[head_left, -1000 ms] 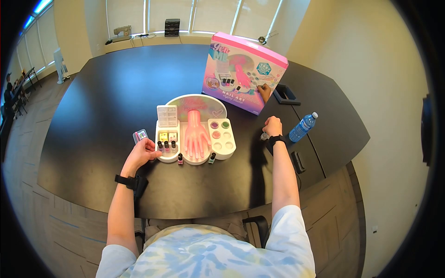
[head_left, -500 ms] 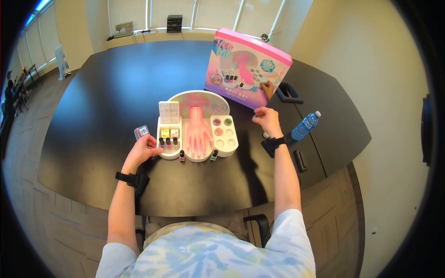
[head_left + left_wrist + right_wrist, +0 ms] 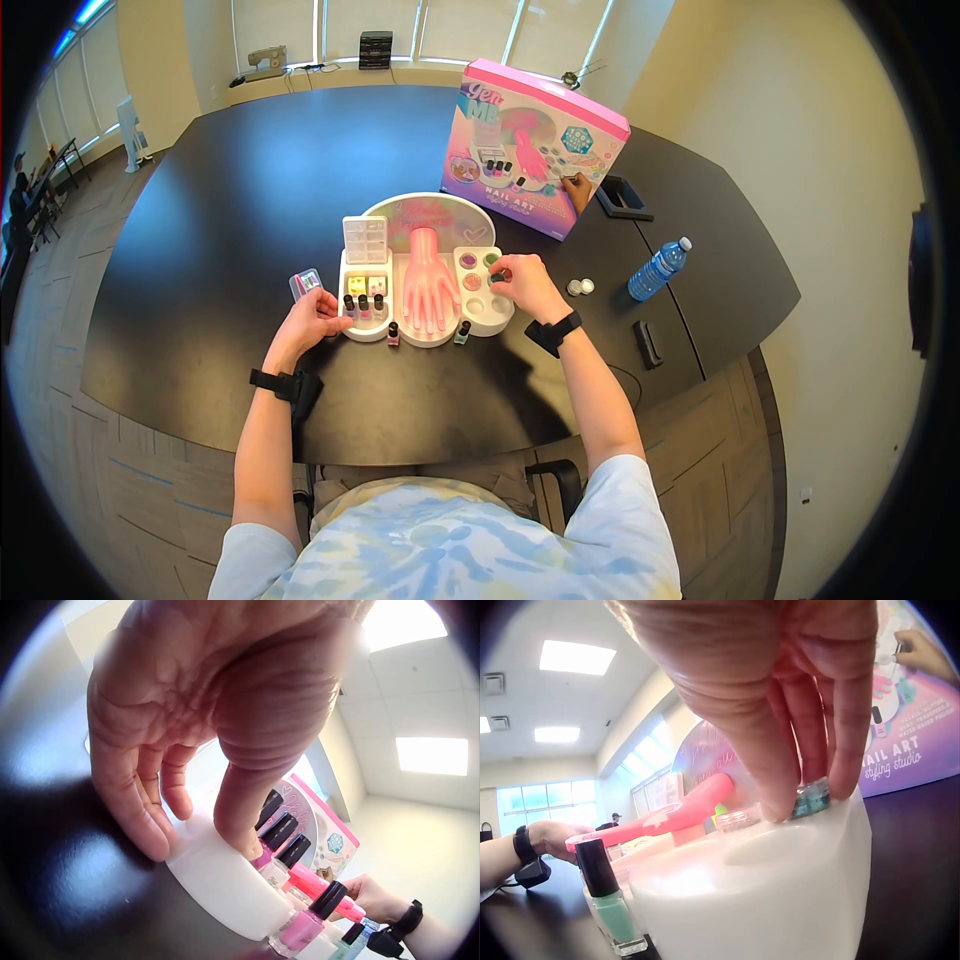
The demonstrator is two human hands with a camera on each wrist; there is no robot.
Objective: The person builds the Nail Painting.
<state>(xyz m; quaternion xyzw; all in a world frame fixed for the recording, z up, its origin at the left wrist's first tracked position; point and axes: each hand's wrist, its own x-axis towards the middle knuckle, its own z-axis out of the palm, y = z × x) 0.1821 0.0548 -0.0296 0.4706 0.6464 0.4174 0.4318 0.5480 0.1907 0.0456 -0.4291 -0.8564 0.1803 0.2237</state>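
Observation:
The white nail art station (image 3: 490,323) stands before me with a pink model hand (image 3: 427,285) in its middle. My left hand (image 3: 312,322) holds its left edge, the thumb over the rim and the fingers outside. Between the thumb and fingers of my right hand (image 3: 530,286) is a small clear pot of teal glitter (image 3: 812,799), low at a round well in the right section. Purple (image 3: 468,261), green and pink (image 3: 472,283) glitter pots sit in other wells. Three black-capped nail polish bottles (image 3: 364,310) stand in the left section.
Pink (image 3: 393,335) and mint (image 3: 462,334) polish bottles stand at the station's front. A small clear case (image 3: 304,282) lies left. To the right are two small pots (image 3: 580,287), a water bottle (image 3: 660,270) and a black device (image 3: 648,345). The product box (image 3: 535,150) stands behind.
My right hand has lifted a small pot from the table near the water bottle and carried it left to the station's right section. My left hand stays at the left edge.

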